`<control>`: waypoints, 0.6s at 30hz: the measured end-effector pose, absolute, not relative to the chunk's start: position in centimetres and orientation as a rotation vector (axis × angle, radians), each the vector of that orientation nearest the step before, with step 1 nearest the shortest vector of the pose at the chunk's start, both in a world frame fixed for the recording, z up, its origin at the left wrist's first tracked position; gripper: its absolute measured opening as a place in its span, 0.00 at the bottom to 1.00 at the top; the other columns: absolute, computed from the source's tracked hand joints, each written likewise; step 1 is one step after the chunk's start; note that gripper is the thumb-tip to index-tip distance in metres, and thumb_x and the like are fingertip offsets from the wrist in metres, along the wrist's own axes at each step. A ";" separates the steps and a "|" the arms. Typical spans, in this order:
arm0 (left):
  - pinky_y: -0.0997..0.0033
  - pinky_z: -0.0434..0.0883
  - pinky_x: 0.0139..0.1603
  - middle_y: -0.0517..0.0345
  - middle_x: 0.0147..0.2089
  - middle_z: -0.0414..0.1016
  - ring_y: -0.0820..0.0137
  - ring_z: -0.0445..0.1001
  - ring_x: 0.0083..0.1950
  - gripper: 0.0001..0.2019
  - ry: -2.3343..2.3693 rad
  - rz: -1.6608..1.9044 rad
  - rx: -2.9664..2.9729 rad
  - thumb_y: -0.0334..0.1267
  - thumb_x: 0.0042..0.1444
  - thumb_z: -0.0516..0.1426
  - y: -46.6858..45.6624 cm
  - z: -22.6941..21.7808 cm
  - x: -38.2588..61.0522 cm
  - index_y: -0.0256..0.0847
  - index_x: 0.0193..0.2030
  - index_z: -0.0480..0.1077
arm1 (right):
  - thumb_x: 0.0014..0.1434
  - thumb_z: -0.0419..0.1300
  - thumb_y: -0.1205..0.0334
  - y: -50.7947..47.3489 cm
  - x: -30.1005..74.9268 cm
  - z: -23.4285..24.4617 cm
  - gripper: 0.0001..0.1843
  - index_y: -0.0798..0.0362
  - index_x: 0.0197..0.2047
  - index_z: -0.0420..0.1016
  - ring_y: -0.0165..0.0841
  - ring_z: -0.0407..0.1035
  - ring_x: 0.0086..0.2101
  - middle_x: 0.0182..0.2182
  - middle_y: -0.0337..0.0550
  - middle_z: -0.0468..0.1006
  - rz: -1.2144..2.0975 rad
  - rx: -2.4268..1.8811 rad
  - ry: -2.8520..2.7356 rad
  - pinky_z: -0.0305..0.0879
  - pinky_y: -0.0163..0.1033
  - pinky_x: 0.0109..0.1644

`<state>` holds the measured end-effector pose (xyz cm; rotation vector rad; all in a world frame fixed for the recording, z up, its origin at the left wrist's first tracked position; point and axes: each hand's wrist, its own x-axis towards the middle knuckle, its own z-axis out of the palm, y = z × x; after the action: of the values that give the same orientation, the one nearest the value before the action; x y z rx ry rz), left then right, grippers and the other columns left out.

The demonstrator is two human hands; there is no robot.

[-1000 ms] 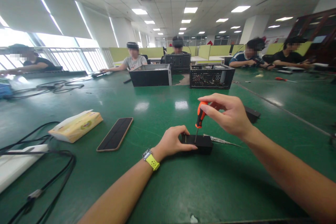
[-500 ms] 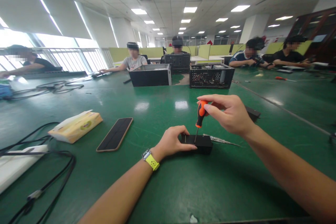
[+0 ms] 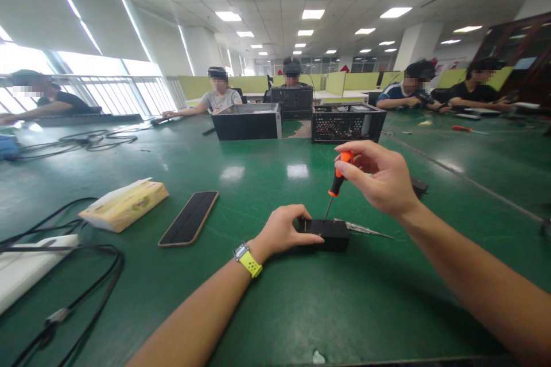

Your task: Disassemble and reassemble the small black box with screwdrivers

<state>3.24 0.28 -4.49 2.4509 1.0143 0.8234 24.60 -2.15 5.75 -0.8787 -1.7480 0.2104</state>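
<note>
Black box (image 3: 333,239) is on the green table (image 3: 275,309), near the middle of the view, long side roughly left-right. Left hand (image 3: 284,228) has its left end clamped, thumb along the near side, fingers over the far side; same grip and same spot as half a second ago. Right hand (image 3: 381,175) pinches the orange-and-black screwdriver (image 3: 337,179) high on the handle, thumb and fingers closed on it. Change: right hand is up and shifted right, driver leans further right, and its tip is off the earlier point by the thumb, now at the box's far edge line. Can't tell if the tip touches. Slim metal tool (image 3: 370,230) lies just beyond the box's right end, pointing right; dark block (image 3: 419,187) is partly behind the right wrist. Left side: phone (image 3: 188,219) near the left hand, then tissue pack (image 3: 129,206), then white power strip (image 3: 30,269) with black cable (image 3: 118,275) looping toward the near left. Plain tabletop runs from box to near table edge, and again from the driver up to two metal cases (image 3: 247,126) well apart from the hands. Second screwdriver (image 3: 462,128) lies far right. Co-workers sit along the far side.
</note>
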 end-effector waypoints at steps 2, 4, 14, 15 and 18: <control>0.74 0.63 0.32 0.58 0.32 0.74 0.71 0.69 0.32 0.25 1.018 0.823 2.458 0.61 0.45 0.62 0.3 -4.4 3.2 0.37 0.35 0.71 | 0.57 0.63 0.60 -1.6 24.9 5.8 0.12 0.53 0.44 0.75 0.27 0.69 0.24 0.30 0.38 0.76 0.247 -0.891 -1.704 0.65 0.31 0.24; 0.73 0.63 0.32 0.58 0.33 0.74 0.71 0.69 0.32 0.25 1.020 0.820 2.468 0.60 0.45 0.62 0.2 -4.4 3.2 0.37 0.35 0.71 | 0.56 0.63 0.59 -0.7 25.2 5.5 0.12 0.53 0.43 0.75 0.26 0.68 0.23 0.29 0.38 0.75 0.295 -0.915 -1.669 0.64 0.31 0.23; 0.71 0.66 0.40 0.56 0.39 0.75 0.69 0.71 0.38 0.20 0.952 0.855 2.446 0.53 0.50 0.62 0.0 -4.3 3.5 0.39 0.39 0.70 | 0.52 0.63 0.53 5.2 26.7 1.2 0.18 0.55 0.43 0.70 0.30 0.72 0.25 0.30 0.42 0.77 0.677 -1.109 -1.416 0.65 0.30 0.19; 0.71 0.67 0.40 0.56 0.40 0.75 0.69 0.72 0.39 0.20 0.950 0.855 2.439 0.53 0.49 0.63 0.0 -4.3 3.4 0.39 0.40 0.70 | 0.53 0.62 0.53 5.6 26.7 0.7 0.18 0.55 0.43 0.69 0.31 0.73 0.25 0.31 0.42 0.77 0.710 -1.150 -1.395 0.66 0.30 0.20; 0.70 0.68 0.42 0.55 0.42 0.76 0.68 0.72 0.41 0.20 0.933 0.844 2.419 0.52 0.49 0.63 -0.1 -4.3 3.4 0.40 0.42 0.70 | 0.55 0.59 0.55 6.7 27.0 -1.1 0.15 0.55 0.42 0.67 0.31 0.75 0.26 0.32 0.44 0.78 0.736 -1.279 -1.386 0.69 0.32 0.22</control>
<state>3.35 -0.05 -4.27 2.4188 0.9328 0.8440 27.03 6.68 -1.12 -1.2794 -1.3859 0.7361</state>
